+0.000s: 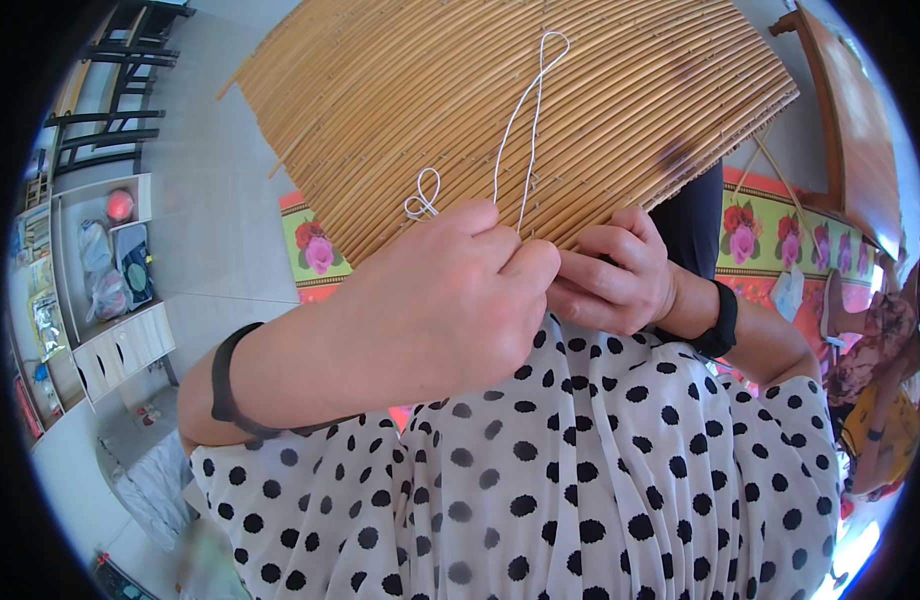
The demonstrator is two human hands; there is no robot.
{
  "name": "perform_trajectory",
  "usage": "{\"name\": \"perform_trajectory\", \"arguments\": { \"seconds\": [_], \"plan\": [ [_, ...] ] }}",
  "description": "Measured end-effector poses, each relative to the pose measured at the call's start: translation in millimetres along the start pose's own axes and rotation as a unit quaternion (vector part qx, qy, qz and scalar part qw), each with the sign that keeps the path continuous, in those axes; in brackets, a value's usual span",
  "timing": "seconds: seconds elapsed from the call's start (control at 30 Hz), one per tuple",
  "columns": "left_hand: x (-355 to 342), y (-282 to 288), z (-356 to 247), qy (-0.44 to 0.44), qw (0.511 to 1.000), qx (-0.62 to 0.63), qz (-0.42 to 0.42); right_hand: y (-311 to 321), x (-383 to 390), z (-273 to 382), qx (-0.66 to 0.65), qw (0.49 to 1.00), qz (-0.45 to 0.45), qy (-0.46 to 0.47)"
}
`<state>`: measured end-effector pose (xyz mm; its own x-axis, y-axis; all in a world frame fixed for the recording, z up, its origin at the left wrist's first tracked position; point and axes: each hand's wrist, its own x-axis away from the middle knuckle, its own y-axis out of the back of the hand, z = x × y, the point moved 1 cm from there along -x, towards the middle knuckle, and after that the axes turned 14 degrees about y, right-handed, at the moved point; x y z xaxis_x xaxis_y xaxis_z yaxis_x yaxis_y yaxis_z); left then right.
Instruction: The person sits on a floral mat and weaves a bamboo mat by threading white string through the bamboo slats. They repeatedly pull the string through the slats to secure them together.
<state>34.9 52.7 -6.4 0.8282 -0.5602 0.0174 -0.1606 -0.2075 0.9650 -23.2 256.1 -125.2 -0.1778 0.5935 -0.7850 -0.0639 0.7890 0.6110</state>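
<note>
A mat of thin brown bamboo sticks bound side by side slants across my lap. On it lies a white cord in a long narrow loop, both strands running down to my left hand. That hand is closed, knuckles up, with its fingers over the cord at the mat's near edge. A smaller curl of white cord lies on the sticks just beyond it. My right hand meets it from the right, fingers curled in against the mat's edge. What is pinched between the right fingertips is hidden.
A red and green floral cloth shows beneath the mat. Shelves with bags and a red ball stand at left, near black metal frames. A wooden piece of furniture stands at upper right. Another person sits at far right.
</note>
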Motion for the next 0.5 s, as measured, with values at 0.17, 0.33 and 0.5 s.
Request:
{"name": "perform_trajectory", "arguments": {
  "seconds": [0.17,0.33,0.5],
  "plan": [
    [0,-9,3,-0.008,1.0,0.003,-0.021,-1,1,0,-0.003,1.0,0.007,0.0],
    [4,-9,14,0.012,0.999,0.002,-0.033,1,2,-1,-0.011,1.0,0.017,0.001],
    [15,6,19,0.052,0.997,0.011,-0.06,1,1,-1,-0.001,1.0,0.011,-0.003]
  ]
}}
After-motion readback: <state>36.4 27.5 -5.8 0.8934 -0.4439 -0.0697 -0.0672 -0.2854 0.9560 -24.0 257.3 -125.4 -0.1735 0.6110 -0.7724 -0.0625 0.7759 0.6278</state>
